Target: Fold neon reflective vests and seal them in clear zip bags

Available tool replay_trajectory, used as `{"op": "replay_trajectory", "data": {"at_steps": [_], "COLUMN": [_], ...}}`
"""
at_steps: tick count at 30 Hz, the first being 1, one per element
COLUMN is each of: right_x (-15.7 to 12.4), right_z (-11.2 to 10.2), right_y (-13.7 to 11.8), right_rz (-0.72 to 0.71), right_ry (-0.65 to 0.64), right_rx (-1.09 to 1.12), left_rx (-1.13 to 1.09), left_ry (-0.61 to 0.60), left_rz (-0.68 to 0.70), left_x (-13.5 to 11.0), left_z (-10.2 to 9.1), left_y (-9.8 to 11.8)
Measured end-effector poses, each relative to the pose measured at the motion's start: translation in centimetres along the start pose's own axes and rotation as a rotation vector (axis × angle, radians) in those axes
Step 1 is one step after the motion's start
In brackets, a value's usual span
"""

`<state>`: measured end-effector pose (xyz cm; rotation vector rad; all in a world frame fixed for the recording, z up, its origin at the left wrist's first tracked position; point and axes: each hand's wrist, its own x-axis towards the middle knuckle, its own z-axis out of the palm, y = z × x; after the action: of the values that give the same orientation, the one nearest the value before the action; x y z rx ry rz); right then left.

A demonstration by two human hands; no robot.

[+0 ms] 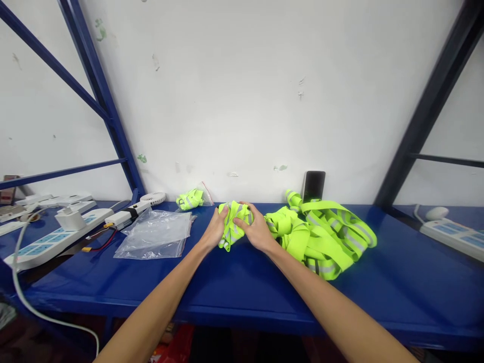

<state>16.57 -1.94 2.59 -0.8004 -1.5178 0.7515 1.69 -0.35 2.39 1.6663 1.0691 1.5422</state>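
Between my two hands is a bunched-up neon yellow reflective strap (235, 227) with silver-grey stripes, held just over the blue tabletop (242, 287). My left hand (215, 230) closes on its left side. From the right, my right hand (257, 232) grips it, thumb lying across the front. A larger tangled heap of the same reflective straps (325, 239) lies to the right, near my right wrist. On the left rests a stack of clear plastic zip bags (155, 234). Behind them, a small bag with a folded yellow strap (191, 199) sits by the wall.
A black phone (313, 186) leans on the wall behind the heap. At left are a white power strip (60, 237), a plugged-in charger (70, 219), a small white fan (153, 198) and a hanging white cable (22, 292). Blue frame posts (102, 96) rise at the back left.
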Motion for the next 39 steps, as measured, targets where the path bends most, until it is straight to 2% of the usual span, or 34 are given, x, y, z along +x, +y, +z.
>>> {"op": "replay_trajectory", "data": {"at_steps": [3,7,10,14,17,20,25,30,32,34,37,39], "right_x": [0.2,0.1,-0.2,-0.1,0.4,0.6,0.6,0.2,-0.1,-0.2,0.0,0.1], "right_z": [0.9,2.4,3.3,3.2,2.7,2.5,2.2,2.0,2.5,3.4,4.7,5.1], "right_y": [0.0,-0.4,-0.6,-0.5,-0.3,-0.2,-0.5,-0.9,-0.7,-0.1,0.8,1.0], "right_rz": [0.023,0.136,0.315,0.494,0.593,0.662,0.786,0.913,0.913,0.834,0.542,0.307], "right_ry": [0.125,0.225,0.199,0.109,0.042,0.007,-0.119,-0.311,-0.327,-0.226,0.068,0.169], "right_rx": [0.024,0.235,0.506,0.730,0.851,0.934,1.001,0.894,0.837,0.812,0.706,0.558], "left_rx": [0.077,0.215,0.310,0.429,0.438,0.468,0.460,0.471,0.468,0.440,0.338,0.250], "left_ry": [0.052,0.137,0.226,0.339,0.290,0.182,0.082,0.071,0.062,0.090,0.224,0.331], "left_rz": [0.003,0.134,0.281,0.476,0.596,0.669,0.790,0.784,0.758,0.729,0.598,0.489], "left_x": [-0.3,-1.1,-1.3,-0.8,-0.6,-0.6,-0.4,0.1,0.2,0.3,0.5,0.9], "left_z": [0.4,0.8,0.8,0.9,0.9,0.8,-0.2,-1.2,-1.1,-0.7,0.0,0.3], "left_y": [0.1,0.8,0.8,0.1,0.2,0.9,1.6,1.1,1.0,0.9,0.8,0.6]}}
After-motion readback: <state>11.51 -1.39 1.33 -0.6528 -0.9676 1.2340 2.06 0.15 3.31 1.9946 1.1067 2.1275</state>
